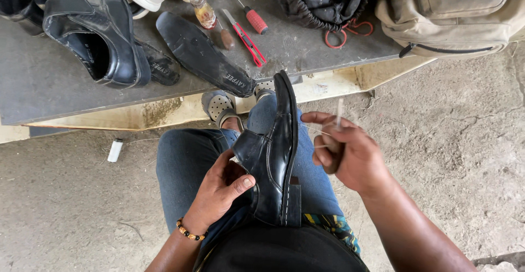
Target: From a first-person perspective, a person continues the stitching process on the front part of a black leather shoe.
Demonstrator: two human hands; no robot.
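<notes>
We find the left hand (219, 187) gripping the black shoe (273, 157) on its edge on the lap, thumb on the upper. The right hand (344, 151), just beside it, is closed around an awl (334, 141) with thread. The shoe's long axis runs from the body toward the tabletop (44, 80), sole facing right.

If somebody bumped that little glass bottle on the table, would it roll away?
Probably. The small bottle looks round and seems to lie on its side on the flat grey table, so a nudge could roll it. The wooden-handled tool beside it might stop it. It looks like glass, so a fall onto the hard floor could break it.
</notes>
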